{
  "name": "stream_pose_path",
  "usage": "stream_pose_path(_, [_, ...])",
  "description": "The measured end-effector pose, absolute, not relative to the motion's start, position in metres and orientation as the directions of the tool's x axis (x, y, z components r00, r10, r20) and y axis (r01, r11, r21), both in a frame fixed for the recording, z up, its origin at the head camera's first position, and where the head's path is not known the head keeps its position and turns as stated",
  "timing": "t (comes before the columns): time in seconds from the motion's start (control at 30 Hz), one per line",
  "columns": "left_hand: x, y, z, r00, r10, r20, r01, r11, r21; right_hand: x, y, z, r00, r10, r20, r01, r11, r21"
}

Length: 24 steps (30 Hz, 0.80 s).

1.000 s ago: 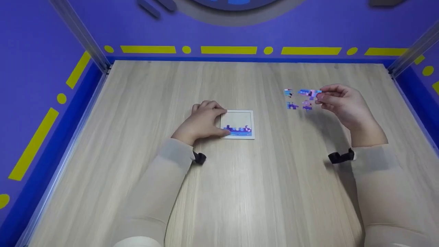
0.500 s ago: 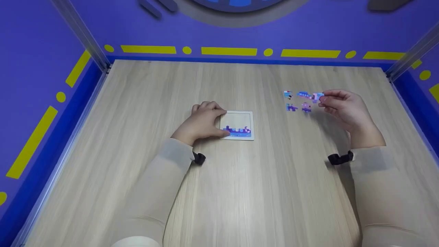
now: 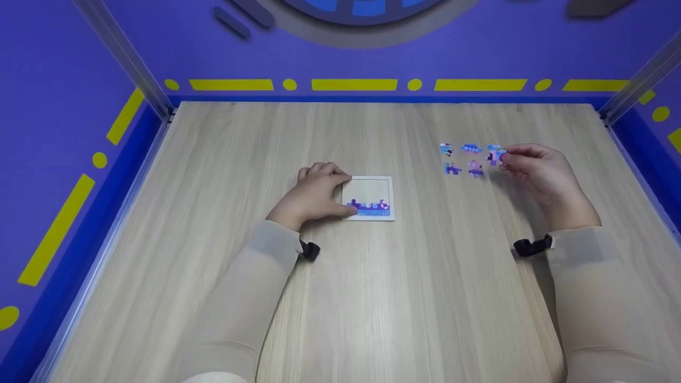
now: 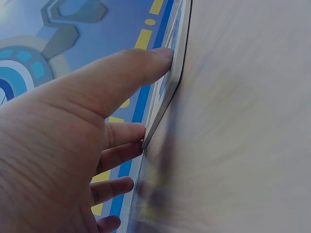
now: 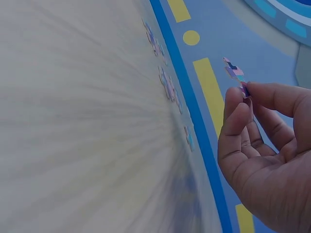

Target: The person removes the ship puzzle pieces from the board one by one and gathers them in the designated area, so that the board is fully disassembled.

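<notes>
A small white puzzle frame (image 3: pixel 391 198) lies on the table, with a strip of joined purple and blue jigsaw pieces (image 3: pixel 371 208) along its near side. My left hand (image 3: pixel 315 196) holds the frame's left side, thumb on the near left corner and index finger at the far left corner; in the left wrist view the thumb (image 4: pixel 158 59) presses on the rim. To the right, my right hand (image 3: pixel 545 173) pinches a pink and purple jigsaw piece (image 5: pixel 234 72) between thumb and fingertips, raised above the table. Several loose jigsaw pieces (image 3: pixel 470 148) lie just left of that hand.
A pale wood-grain table (image 3: pixel 362 298) fills the space under both arms. Blue walls with yellow marks (image 3: pixel 355 84) close it in at the back and both sides. A black wrist strap piece (image 3: pixel 532 246) juts from the right cuff, another (image 3: pixel 310 249) from the left.
The piece in my right hand has turned between the fingers and shifted slightly right, uncovering a loose piece behind it. My left hand stays on the frame.
</notes>
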<state>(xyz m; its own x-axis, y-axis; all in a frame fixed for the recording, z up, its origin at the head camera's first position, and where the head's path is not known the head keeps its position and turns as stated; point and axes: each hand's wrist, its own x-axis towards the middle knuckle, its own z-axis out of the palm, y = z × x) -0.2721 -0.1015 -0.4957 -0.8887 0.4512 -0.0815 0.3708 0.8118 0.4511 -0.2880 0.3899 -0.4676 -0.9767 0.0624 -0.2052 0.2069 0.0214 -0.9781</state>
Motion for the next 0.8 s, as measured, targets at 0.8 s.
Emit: stream_pose_path(0.8, [-0.2719,-0.1013,-0.4949,-0.886,0.456,-0.083,0.374,0.809,0.454,-0.2882,0.3959,-0.4702,-0.965,0.104,-0.241,0.261,0.275,-0.925])
